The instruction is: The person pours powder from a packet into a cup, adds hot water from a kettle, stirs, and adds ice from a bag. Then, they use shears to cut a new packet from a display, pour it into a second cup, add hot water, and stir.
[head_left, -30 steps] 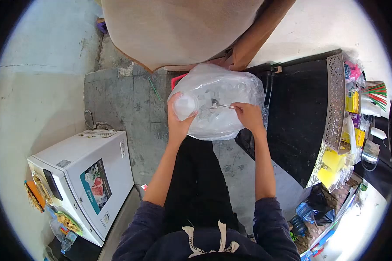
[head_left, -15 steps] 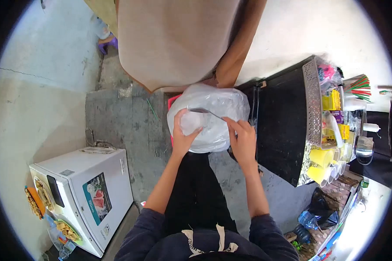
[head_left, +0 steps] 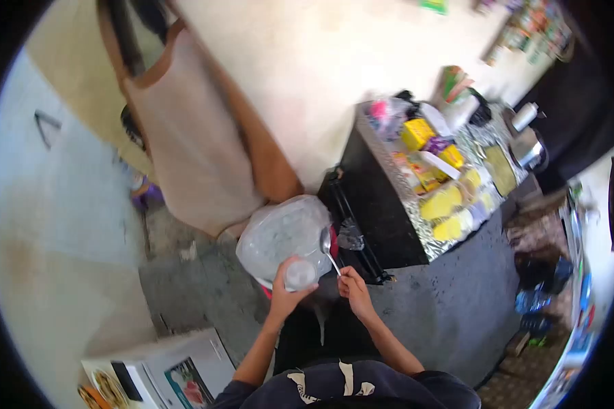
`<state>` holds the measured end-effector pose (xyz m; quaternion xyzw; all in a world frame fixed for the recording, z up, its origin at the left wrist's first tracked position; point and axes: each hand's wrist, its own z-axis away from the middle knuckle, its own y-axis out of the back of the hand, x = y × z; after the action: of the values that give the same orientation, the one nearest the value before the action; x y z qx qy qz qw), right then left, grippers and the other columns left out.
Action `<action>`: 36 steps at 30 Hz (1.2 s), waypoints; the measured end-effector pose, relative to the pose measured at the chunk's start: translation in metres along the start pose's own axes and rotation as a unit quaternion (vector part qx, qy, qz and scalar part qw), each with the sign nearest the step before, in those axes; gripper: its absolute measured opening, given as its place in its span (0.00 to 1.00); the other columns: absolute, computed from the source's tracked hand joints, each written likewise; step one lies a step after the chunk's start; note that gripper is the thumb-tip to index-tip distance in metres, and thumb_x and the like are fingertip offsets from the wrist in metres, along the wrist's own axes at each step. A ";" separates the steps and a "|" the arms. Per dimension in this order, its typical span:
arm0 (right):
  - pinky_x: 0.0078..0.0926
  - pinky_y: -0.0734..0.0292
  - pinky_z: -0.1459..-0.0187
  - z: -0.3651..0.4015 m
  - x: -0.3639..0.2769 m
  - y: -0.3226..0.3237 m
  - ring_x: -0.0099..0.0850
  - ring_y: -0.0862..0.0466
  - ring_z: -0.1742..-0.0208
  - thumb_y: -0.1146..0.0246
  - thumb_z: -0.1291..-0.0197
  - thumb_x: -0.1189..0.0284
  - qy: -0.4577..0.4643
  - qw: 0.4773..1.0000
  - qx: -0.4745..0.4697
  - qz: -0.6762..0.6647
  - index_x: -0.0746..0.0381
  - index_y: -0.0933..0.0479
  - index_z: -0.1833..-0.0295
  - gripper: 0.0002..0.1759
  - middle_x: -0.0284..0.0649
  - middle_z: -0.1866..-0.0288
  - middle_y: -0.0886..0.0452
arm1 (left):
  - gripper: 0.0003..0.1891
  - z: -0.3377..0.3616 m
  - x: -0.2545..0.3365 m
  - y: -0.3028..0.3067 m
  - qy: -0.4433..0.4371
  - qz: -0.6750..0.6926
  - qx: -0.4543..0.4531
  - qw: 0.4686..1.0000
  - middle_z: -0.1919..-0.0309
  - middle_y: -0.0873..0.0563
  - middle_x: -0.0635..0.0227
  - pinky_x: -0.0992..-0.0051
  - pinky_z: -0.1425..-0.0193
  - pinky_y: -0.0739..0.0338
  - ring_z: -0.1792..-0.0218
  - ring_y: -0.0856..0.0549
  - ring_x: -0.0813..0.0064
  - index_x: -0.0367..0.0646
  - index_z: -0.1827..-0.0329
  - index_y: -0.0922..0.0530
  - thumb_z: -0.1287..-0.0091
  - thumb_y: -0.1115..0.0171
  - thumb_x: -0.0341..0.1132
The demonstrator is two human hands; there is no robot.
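A small clear cup [head_left: 300, 275] with whitish contents is in my left hand [head_left: 286, 293], its fingers wrapped round the side. My right hand [head_left: 353, 286] grips the handle of a metal spoon [head_left: 329, 249], whose bowl points up and away from me. The spoon is to the right of the cup, not touching it. Just beyond both hands is a large container lined with clear plastic [head_left: 280, 235], with pale contents inside. A bit of its red side shows at the edge.
A dark cabinet [head_left: 378, 204] on the right carries yellow cups [head_left: 441, 202], packets and a foil-like cover. A brown cloth [head_left: 198, 136] hangs beyond the container. The white fridge [head_left: 184, 368] is at lower left. Bottles [head_left: 532, 301] lie at far right.
The view has turned towards the cabinet. The spoon has moved from over the cup to its right, and both hands are now nearer my body, at the container's near edge.
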<state>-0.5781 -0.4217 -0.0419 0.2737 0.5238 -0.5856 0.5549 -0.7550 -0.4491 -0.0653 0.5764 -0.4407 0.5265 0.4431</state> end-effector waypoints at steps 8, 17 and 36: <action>0.29 0.38 0.74 0.076 -0.101 0.065 0.28 0.37 0.78 0.45 0.37 0.68 0.038 0.945 0.063 0.319 0.62 0.41 0.67 0.13 0.39 0.79 0.37 | 0.43 0.023 0.062 -0.097 0.024 0.099 -0.229 0.968 0.45 0.25 0.62 0.72 0.38 0.34 0.44 0.27 0.74 0.36 0.37 0.37 0.58 0.23 0.29; 0.41 0.32 0.69 0.183 -0.118 0.213 0.49 0.23 0.72 0.44 0.41 0.73 0.139 0.916 0.143 0.347 0.64 0.39 0.64 0.10 0.48 0.78 0.27 | 0.38 0.073 0.082 -0.262 0.011 0.141 -0.391 0.909 0.46 0.25 0.64 0.73 0.39 0.34 0.44 0.26 0.74 0.40 0.43 0.36 0.57 0.23 0.28; 0.43 0.35 0.73 0.247 -0.211 0.443 0.51 0.26 0.77 0.55 0.35 0.71 0.111 0.857 0.254 0.434 0.64 0.37 0.63 0.07 0.49 0.83 0.30 | 0.37 0.050 0.096 -0.507 -0.087 0.101 -0.353 0.926 0.44 0.32 0.66 0.74 0.37 0.35 0.43 0.29 0.75 0.38 0.40 0.35 0.56 0.26 0.24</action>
<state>-0.0497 -0.4987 0.0856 0.6682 0.2429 -0.3640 0.6017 -0.2443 -0.3905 0.0044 0.3786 -0.6908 0.3263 0.5225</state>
